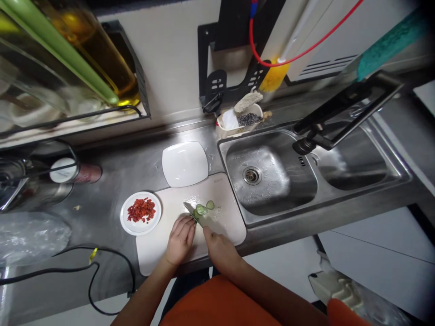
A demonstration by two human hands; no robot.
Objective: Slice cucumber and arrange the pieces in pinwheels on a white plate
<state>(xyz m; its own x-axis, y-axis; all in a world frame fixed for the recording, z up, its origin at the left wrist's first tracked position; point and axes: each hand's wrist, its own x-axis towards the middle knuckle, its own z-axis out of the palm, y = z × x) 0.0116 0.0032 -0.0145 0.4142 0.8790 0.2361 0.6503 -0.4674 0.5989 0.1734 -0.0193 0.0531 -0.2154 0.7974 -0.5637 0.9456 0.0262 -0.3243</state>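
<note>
My right hand (pixel 219 249) grips the handle of a knife (pixel 192 212), whose blade points up and to the left over the cutting board (pixel 159 253). Just left of the blade, my left hand (pixel 181 235) has its fingers curled down on the board. They appear to press on a piece of cucumber, mostly hidden under the fingers. Several thin green cucumber slices (pixel 201 209) lie to the right of the blade, with one slice (pixel 210 205) a little apart.
A white plate of chopped red pieces (pixel 141 209) overlaps the board's left edge. Behind the board stands a square white dish (pixel 185 164). A double sink (pixel 272 176) with a black faucet (pixel 304 145) is to the right. A black cable (pixel 112 253) lies at left.
</note>
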